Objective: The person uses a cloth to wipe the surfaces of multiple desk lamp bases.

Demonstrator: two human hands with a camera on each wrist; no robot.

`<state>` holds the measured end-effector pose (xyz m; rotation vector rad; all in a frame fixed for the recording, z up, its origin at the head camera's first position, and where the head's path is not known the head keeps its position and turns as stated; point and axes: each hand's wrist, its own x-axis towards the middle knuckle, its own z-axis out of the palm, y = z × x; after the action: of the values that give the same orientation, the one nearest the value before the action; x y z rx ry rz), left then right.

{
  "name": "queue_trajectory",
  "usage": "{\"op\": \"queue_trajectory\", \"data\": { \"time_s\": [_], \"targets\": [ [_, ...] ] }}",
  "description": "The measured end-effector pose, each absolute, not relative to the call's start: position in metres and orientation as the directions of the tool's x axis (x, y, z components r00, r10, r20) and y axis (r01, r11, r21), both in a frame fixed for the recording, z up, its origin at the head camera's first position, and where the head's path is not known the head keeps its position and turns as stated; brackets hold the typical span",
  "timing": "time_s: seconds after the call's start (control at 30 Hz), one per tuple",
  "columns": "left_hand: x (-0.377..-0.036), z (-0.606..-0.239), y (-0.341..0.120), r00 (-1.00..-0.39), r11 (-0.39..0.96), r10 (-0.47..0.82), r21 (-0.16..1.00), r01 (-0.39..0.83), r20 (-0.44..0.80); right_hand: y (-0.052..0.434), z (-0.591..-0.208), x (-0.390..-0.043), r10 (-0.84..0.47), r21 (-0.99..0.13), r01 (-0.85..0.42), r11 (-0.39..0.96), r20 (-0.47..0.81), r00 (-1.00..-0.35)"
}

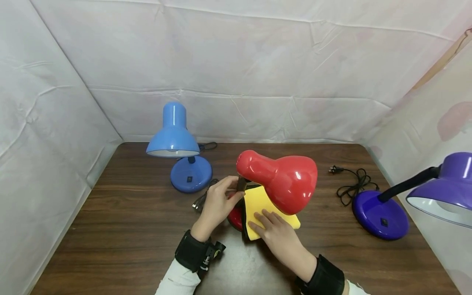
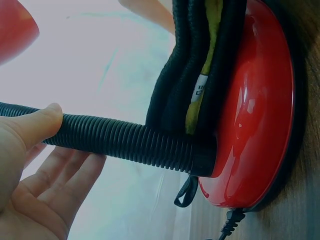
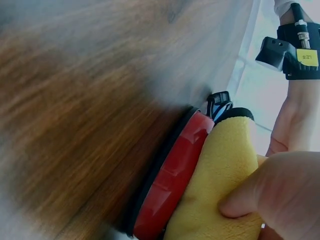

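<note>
I read the left hand [image 1: 217,204] as closed around the red lamp's black ribbed neck [image 2: 125,140], thumb on top, fingers curled beneath; the right hand [image 1: 274,229] lies flat, fingers straight, pressing the yellow cloth [image 1: 258,205] onto the red base [image 3: 170,175]; the red lamp [image 1: 284,180] stands at the centre of the wooden table [image 1: 129,229]; a blue lamp [image 1: 177,143] stands behind left; a purple lamp [image 1: 405,200] stands at right, its black cord [image 1: 354,184] coiled beside it.
</note>
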<state>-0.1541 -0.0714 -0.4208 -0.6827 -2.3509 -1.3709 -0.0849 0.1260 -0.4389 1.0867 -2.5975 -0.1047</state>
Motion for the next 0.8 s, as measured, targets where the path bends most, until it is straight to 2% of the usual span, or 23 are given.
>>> {"op": "queue_trajectory", "data": {
  "time_s": [0.23,0.5,0.8],
  "targets": [
    [-0.154,-0.421,-0.071,-0.829,0.409,0.239,0.722,0.558,0.505,0.124,-0.440,-0.095,-0.690,0.193,-0.665,0.722,0.272,-0.671],
    [-0.153,-0.421,-0.071,-0.839,0.401,0.237,0.737,0.544,0.490,0.123,-0.446,-0.118,-0.684,0.281,-0.623,0.730,0.320,-0.656],
    [-0.153,-0.421,-0.071,-0.846,0.418,0.235,0.736,0.532,0.478,0.122,-0.444,-0.142,-0.694,0.517,-0.494,0.699,0.323,-0.644]
  ]
}}
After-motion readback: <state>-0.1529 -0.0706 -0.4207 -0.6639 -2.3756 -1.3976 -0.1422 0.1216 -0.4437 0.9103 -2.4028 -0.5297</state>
